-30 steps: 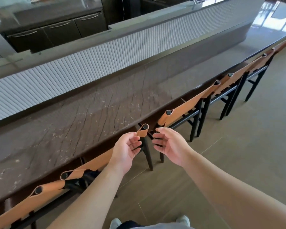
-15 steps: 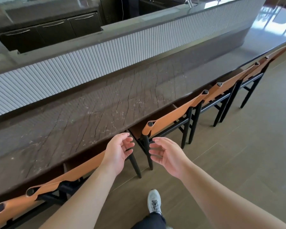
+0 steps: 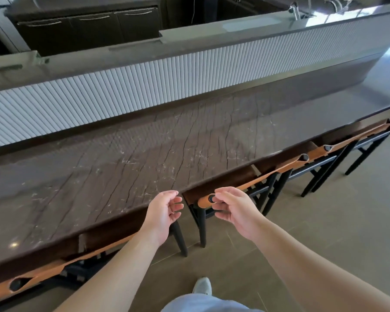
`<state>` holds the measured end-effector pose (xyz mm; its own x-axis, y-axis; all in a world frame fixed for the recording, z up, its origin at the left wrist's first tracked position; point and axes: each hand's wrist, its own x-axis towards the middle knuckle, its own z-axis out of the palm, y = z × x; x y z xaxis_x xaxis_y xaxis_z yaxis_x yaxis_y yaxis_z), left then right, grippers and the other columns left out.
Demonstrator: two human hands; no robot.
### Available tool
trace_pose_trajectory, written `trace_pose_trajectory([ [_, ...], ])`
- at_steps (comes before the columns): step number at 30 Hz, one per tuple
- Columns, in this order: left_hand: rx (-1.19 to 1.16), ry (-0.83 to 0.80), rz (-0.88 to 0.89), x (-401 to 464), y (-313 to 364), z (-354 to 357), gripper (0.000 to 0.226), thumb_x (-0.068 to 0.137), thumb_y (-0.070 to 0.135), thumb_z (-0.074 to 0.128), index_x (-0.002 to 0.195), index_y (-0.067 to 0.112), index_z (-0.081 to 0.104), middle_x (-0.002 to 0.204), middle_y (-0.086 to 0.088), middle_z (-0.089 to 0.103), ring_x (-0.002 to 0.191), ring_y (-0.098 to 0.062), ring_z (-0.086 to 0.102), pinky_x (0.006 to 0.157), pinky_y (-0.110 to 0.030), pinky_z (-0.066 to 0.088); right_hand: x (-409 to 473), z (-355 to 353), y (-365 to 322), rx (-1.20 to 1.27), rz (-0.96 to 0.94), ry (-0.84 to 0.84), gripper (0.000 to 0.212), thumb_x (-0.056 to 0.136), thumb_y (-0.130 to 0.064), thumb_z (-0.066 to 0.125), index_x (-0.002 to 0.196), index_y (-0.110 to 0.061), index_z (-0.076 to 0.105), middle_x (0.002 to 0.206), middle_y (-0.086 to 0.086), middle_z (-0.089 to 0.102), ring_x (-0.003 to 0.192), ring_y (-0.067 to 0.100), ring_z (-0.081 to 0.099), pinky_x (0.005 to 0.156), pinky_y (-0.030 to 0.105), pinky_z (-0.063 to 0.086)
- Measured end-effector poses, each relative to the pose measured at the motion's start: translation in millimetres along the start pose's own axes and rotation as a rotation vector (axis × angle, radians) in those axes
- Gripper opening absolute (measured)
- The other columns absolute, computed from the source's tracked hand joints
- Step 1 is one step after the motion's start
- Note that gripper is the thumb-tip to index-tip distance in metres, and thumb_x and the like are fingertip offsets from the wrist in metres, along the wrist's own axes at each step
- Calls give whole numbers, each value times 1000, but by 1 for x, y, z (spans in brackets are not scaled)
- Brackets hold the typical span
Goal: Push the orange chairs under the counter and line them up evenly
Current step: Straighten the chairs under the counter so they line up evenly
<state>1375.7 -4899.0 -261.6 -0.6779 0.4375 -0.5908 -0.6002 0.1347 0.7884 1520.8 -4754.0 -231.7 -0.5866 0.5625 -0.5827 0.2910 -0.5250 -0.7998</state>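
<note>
Our left hand [image 3: 164,213] hangs loosely curled, holding nothing; our right hand [image 3: 233,208] fingers touch the orange chair [image 3: 266,176] just beyond, grip unclear.

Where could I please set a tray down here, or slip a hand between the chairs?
The dark brown veined stone counter is bare from the white ribbed panel to its near edge. The narrow gap between the two nearest orange leather chairs' black legs is crowded: the left hand and right hand hover there.
</note>
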Motion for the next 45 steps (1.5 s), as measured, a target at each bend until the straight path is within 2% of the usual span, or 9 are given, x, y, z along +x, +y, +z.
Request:
trace_pose_trajectory([
  [12, 37, 203, -44, 33, -10, 19, 12, 95, 13, 58, 98, 15, 70, 90, -5, 70, 85, -20, 68, 74, -34, 53, 77, -1, -1, -262, 54, -31, 12, 92, -18, 64, 102, -23, 67, 97, 3, 70, 87, 13, 68, 67, 23, 57],
  [15, 61, 301, -33, 36, -8, 29, 10, 95, 15, 57, 96, 16, 67, 92, -5, 67, 84, -17, 65, 57, -23, 49, 90, -3, -5, -455, 9, -79, 11, 90, -20, 65, 99, -26, 65, 97, -2, 67, 87, 13, 66, 73, 28, 60],
  [17, 231, 350, -23, 35, -10, 32, 9, 93, 20, 56, 94, 18, 65, 92, -2, 65, 76, -13, 62, 48, -20, 45, 97, -7, -5, -741, -108, -148, 15, 88, -24, 65, 102, -28, 62, 98, -8, 63, 87, 8, 61, 72, 24, 54],
  [21, 1022, 411, 19, 31, -23, 27, 22, 87, 36, 57, 108, 28, 58, 106, 9, 52, 97, -17, 55, 74, -33, 45, 110, -19, -6, -1213, -396, -352, 30, 89, -26, 61, 119, -25, 59, 113, -8, 51, 91, 13, 56, 74, 27, 47],
  [24, 1333, 355, 41, 28, -37, 26, 33, 90, 35, 55, 122, 27, 55, 110, 5, 45, 106, -20, 44, 80, -36, 44, 117, -27, -2, -1516, -586, -499, 27, 89, -22, 55, 116, -22, 57, 115, 0, 47, 105, 25, 48, 82, 36, 46],
  [28, 1679, 324, 123, 31, -53, 25, 31, 91, 29, 56, 121, 22, 54, 116, -2, 47, 108, -26, 46, 85, -37, 43, 122, -30, 7, -1757, -715, -548, 25, 89, -12, 53, 112, -20, 49, 111, 4, 44, 103, 29, 47, 75, 36, 37],
  [33, 1809, 285, 231, 37, -57, 9, 26, 89, 16, 58, 114, 21, 53, 111, -2, 49, 103, -25, 49, 81, -34, 41, 126, -22, 12, -1908, -785, -574, 53, 80, -2, 65, 127, -17, 44, 121, 8, 43, 107, 29, 47, 83, 39, 46],
  [39, 1888, 149, 293, 47, -62, -13, 35, 86, 11, 60, 118, 19, 49, 107, -2, 49, 98, -25, 51, 66, -32, 34, 130, -15, 16, -2014, -835, -597, 49, 81, -1, 64, 125, -11, 45, 122, 12, 44, 103, 31, 50, 81, 39, 47],
  [45, 1952, 31, 320, 54, -57, -29, 26, 98, 21, 49, 124, 19, 48, 108, -4, 56, 97, -26, 58, 70, -37, 46, 133, -13, 17, -2031, -827, -594, 41, 83, -3, 58, 122, -11, 47, 114, 9, 46, 97, 29, 50, 66, 36, 39],
])
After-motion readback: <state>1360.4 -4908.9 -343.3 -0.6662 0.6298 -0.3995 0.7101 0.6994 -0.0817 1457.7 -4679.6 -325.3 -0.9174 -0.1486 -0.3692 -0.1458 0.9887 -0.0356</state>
